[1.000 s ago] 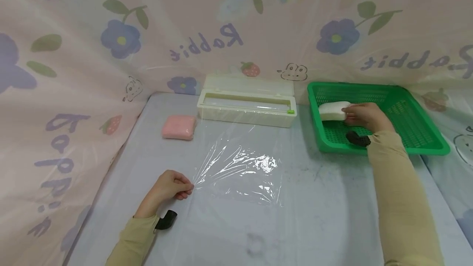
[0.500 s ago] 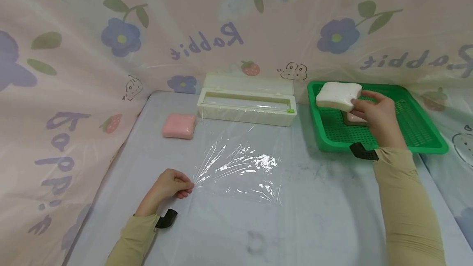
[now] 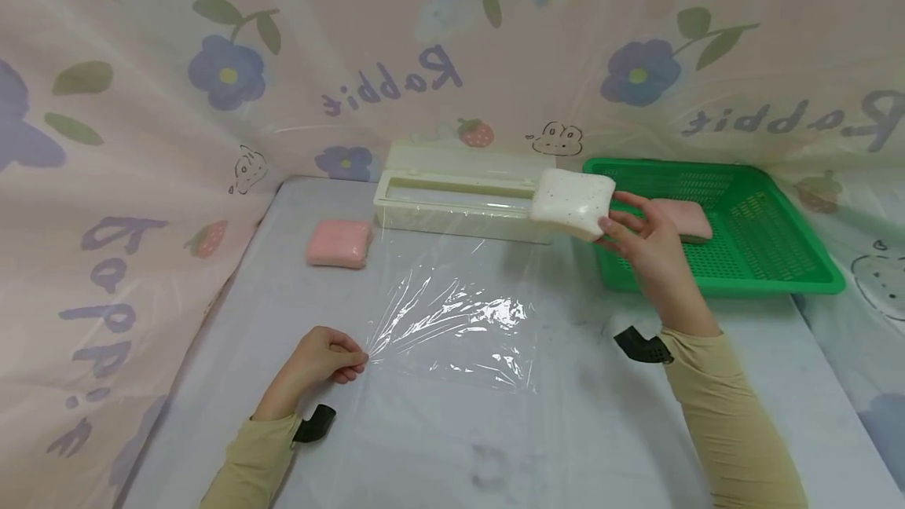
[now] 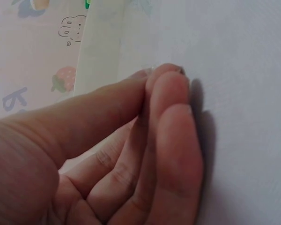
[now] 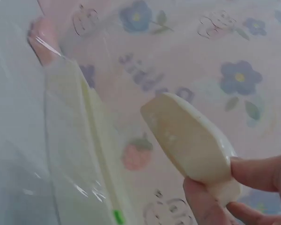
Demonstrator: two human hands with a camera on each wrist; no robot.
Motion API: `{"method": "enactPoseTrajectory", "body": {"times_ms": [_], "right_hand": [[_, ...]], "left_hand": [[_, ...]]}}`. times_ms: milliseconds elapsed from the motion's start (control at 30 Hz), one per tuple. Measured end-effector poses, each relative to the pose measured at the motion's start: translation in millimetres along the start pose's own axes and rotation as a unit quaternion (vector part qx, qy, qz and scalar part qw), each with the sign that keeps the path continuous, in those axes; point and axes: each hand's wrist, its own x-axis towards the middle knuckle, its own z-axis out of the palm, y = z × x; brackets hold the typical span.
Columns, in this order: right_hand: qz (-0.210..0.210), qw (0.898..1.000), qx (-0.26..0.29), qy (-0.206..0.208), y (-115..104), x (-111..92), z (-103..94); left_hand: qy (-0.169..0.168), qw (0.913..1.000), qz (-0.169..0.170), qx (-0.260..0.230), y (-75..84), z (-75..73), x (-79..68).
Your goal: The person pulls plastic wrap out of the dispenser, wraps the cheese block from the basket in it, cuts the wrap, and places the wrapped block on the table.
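A white, speckled bar of soap (image 3: 574,203) is pinched at its right end by my right hand (image 3: 654,258), raised in front of the right end of the cream film dispenser (image 3: 445,217). The right wrist view shows thumb and fingers on opposite sides of the soap (image 5: 189,138). Clear cling film (image 3: 452,328) runs from the dispenser toward me over the table. Its near left corner is pinched between thumb and fingertips of my left hand (image 3: 318,361), low over the tabletop; creases fan out from there. In the left wrist view the fingers (image 4: 178,145) are curled together.
A pink bar of soap (image 3: 339,243), glossy as if wrapped, lies left of the dispenser. Another pink bar (image 3: 684,218) sits in the green basket (image 3: 735,286) at the back right. A patterned curtain (image 3: 283,38) stands behind and along the left side.
My right hand has lifted the white bar of soap out of the green basket and carried it left, uncovering the pink bar there. My left hand keeps its place on the film.
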Motion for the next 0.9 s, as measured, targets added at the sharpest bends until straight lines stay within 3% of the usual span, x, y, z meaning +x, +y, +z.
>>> {"method": "enactPoseTrajectory", "body": {"times_ms": [167,400,600,900], "right_hand": [[0.011,0.999,-0.012,-0.038,31.2,-9.0,33.3],[0.065,0.994,0.009,-0.092,78.8,-26.1,75.4],[0.083,0.990,0.021,-0.109,103.5,-39.6,95.9],[0.108,0.986,0.035,-0.123,120.2,-53.4,114.1]], "left_hand": [[-0.004,0.9999,0.012,0.002,0.4,-1.4,-1.8],[-0.005,0.9999,0.010,0.001,-0.8,-0.6,-2.0],[-0.013,0.9996,0.025,-0.005,-4.4,0.1,-0.7],[-0.012,0.9996,0.024,-0.002,-3.2,-0.5,-0.7]]}}
